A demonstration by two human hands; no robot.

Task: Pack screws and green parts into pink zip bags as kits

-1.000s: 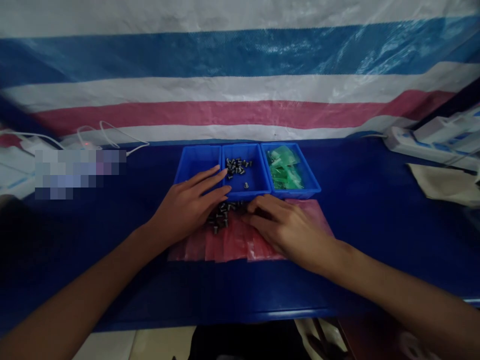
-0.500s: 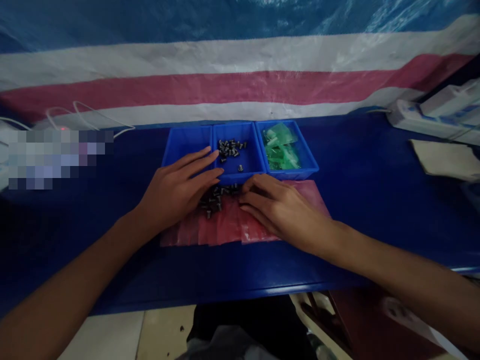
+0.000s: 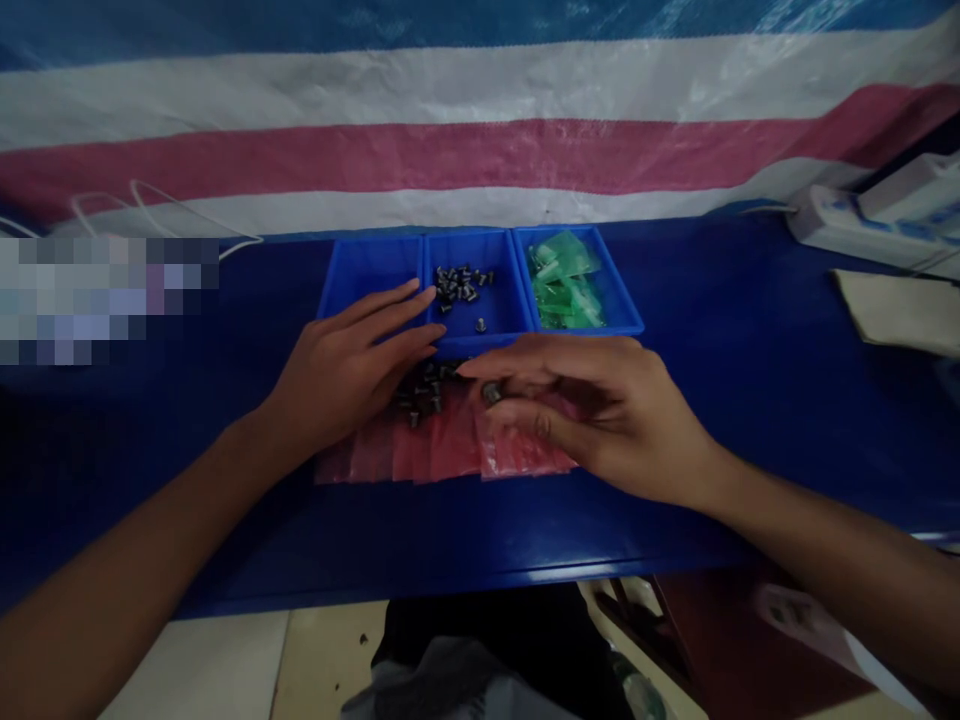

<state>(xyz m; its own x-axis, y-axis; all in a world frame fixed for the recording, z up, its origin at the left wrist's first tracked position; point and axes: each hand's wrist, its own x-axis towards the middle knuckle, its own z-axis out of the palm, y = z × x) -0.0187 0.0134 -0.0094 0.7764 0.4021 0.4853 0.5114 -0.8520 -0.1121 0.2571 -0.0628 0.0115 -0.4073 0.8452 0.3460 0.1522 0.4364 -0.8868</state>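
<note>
My left hand (image 3: 349,365) lies with fingers stretched and apart over the front of the left and middle blue bins, holding nothing. Beside its thumb, a loose pile of dark screws (image 3: 431,388) rests on pink plastic bags (image 3: 450,440) laid overlapping in a row. My right hand (image 3: 600,405) pinches a short dark screw (image 3: 491,392) between thumb and fingers, just above the bags. Inside the middle blue bin (image 3: 502,312) sit more dark screws (image 3: 456,283), one standing apart near its front. The hands hide part of the pile and the bags.
An open blue bin (image 3: 375,262) stands at the left of the row. In the right blue bin (image 3: 630,325) are green plastic bags (image 3: 566,280). White cables (image 3: 240,243) lie at the back left. A power strip (image 3: 840,225) and a pale pad (image 3: 896,308) are at the right.
My right hand has lifted off the pile and turned, now showing a screw between its fingertips. My left hand stays nearly in place. The view has tilted down slightly.
</note>
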